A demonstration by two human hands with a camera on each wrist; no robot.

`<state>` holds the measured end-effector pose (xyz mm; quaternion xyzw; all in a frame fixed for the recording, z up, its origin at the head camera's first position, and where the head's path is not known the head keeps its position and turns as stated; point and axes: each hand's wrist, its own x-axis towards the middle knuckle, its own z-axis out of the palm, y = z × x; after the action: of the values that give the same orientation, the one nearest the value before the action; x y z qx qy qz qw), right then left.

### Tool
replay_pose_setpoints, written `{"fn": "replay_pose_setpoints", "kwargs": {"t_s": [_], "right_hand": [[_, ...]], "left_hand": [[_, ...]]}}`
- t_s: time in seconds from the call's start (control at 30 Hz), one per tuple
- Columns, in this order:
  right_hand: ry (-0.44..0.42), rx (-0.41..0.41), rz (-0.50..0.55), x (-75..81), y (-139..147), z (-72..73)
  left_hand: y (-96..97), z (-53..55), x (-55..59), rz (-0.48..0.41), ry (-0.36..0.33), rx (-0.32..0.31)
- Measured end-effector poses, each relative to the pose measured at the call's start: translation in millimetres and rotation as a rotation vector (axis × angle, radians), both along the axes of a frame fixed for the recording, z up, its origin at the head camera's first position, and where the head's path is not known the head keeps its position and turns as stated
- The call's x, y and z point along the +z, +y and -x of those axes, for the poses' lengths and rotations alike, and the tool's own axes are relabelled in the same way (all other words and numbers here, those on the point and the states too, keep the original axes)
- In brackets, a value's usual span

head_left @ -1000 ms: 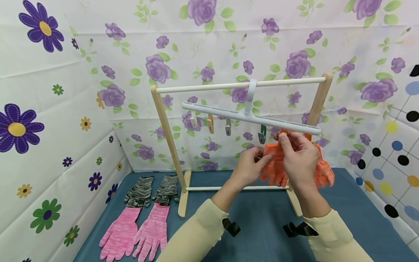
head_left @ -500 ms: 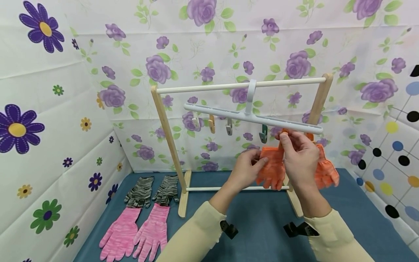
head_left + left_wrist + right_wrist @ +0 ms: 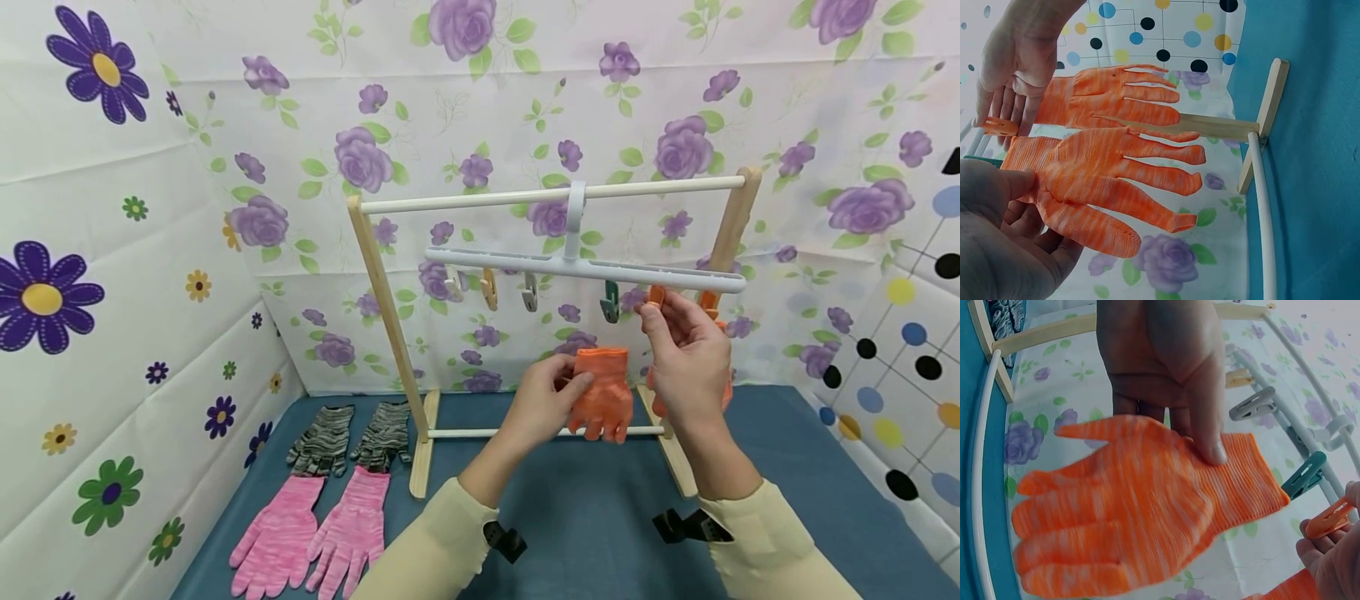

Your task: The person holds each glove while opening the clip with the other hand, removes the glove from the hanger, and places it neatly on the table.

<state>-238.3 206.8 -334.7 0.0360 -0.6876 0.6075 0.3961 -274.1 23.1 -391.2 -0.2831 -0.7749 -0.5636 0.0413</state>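
My left hand (image 3: 542,398) pinches an orange knit glove (image 3: 604,396) at its cuff, thumb on the near side, the glove's fingers hanging down. In the right wrist view the glove's cuff (image 3: 1244,478) stands apart from the clips. My right hand (image 3: 690,358) pinches an orange clip (image 3: 657,296) under the right part of a pale grey hanger (image 3: 637,273). A second orange glove (image 3: 1110,97) hangs behind my right hand, largely hidden in the head view, below another orange clip (image 3: 708,302) at the hanger's right end.
The hanger hooks over the white rod (image 3: 465,201) of a wooden rack (image 3: 386,317). Green (image 3: 611,302), grey (image 3: 529,292), tan (image 3: 489,289) and white (image 3: 453,283) clips hang along it. Two pink gloves (image 3: 277,533) and two grey-black gloves (image 3: 322,437) lie on the blue table at left.
My left hand has moved left and down with the orange glove, away from the orange clip. The hanger's right end has risen slightly. My right hand has stayed at the clip.
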Motion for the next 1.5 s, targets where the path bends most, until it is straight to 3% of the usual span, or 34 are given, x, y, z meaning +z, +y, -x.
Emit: {"fn": "replay_pose_setpoints", "kwargs": {"t_s": [0.4,0.57,0.73,1.1,1.5], "right_hand": [[-0.005,0.047,0.001,-3.0,0,-3.9],[-0.019,0.064,0.003,-5.1,2,-5.1],[0.019,0.081,-0.008,-7.4,3,-6.4],[0.011,0.019,-0.111,-16.9,4,-13.7],[0.091,-0.023,-0.199,-26.5,5,-23.2]], "left_hand": [[-20.4,-9.2,-7.1,-0.051,-0.039,0.021],[-27.1,-10.9,-9.3,-0.061,-0.028,0.023],[-34.1,-13.0,-11.1,-0.056,-0.019,0.031],[-52.0,-15.4,-8.5,-0.061,-0.017,0.036],[-72.0,-18.7,-5.8,-0.074,-0.055,0.050]]}}
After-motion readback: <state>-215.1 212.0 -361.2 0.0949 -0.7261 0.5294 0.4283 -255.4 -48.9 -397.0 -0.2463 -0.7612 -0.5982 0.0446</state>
